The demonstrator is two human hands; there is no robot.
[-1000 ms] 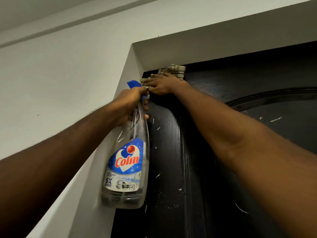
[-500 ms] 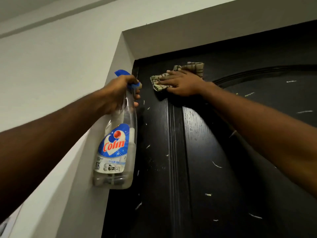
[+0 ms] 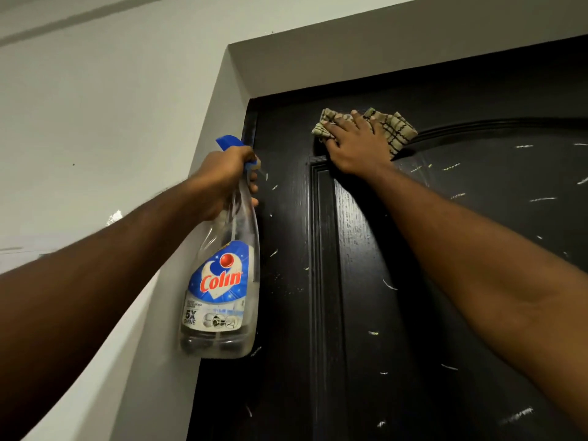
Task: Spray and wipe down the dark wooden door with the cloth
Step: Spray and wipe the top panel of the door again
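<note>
Overhead, right hand (image 3: 356,148) presses cloth (image 3: 393,128) flat against door (image 3: 366,281) while left hand (image 3: 222,176) grips spray bottle (image 3: 222,281).

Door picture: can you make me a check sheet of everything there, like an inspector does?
Surface: dark door, glossy, with many pale flecks.
Job's things: checked cloth flat against the door near its top; clear bottle with blue trigger, near the door's left edge.
Clutter: nothing seen.
Hands: left hand grips the bottle's neck; right hand presses the cloth, fingers straight.
Cables: nothing seen.
Surroundings: pale wall on the left, pale lintel above.
</note>
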